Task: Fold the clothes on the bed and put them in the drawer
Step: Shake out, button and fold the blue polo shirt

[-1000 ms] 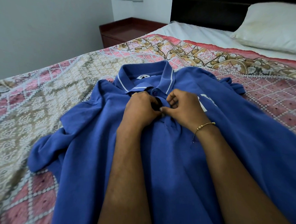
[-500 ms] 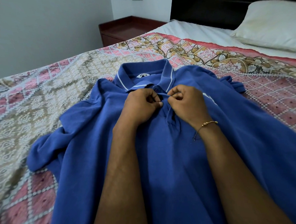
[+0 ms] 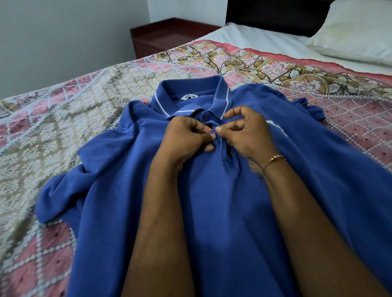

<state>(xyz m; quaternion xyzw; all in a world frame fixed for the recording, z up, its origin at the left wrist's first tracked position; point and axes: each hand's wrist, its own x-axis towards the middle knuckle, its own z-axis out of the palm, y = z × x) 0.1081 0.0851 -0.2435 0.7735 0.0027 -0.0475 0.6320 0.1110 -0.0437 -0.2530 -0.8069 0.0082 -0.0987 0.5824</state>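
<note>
A blue polo shirt (image 3: 115,193) with a white-striped collar lies face up on the bed, collar pointing away from me. Both hands meet at its button placket just below the collar. My left hand (image 3: 186,139) pinches the left edge of the placket between thumb and fingers. My right hand (image 3: 246,134) pinches the right edge, thumb tip against the left thumb, with the other fingers curled above. The top button shows fastened right above my fingers. A thin gold bracelet circles my right wrist.
A pink and beige patterned bedspread (image 3: 53,124) covers the bed. A white pillow (image 3: 361,26) lies at the far right by the dark headboard. A dark red bedside cabinet (image 3: 162,36) stands against the wall beyond the bed.
Both hands stayed at the placket. They have shifted slightly lower, uncovering the top button, and my right fingers have spread a little.
</note>
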